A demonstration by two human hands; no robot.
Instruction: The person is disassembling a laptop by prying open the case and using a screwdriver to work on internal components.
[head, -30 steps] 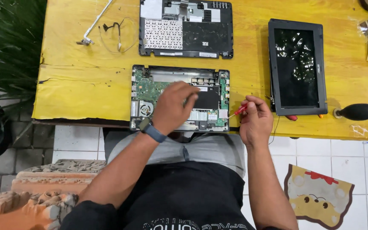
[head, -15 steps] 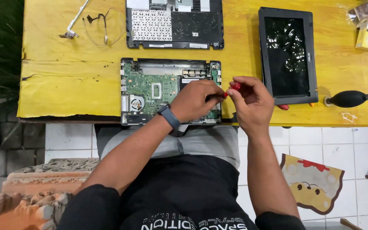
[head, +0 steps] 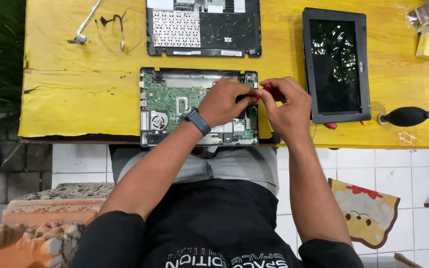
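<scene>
Pinching a red-handled screwdriver point(head: 265, 89) between both hands, left hand point(head: 227, 101) and right hand point(head: 285, 104) hover over the opened laptop base point(head: 175, 101) on the yellow bench point(head: 75, 94); a slip could gouge the green board

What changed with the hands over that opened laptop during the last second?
The left hand slid right across the green circuit board to meet the right hand, which came up from the table edge with the red-handled tool. Both now pinch together at the board's right side. The keyboard cover, screen panel and black blower lie as before.
</scene>
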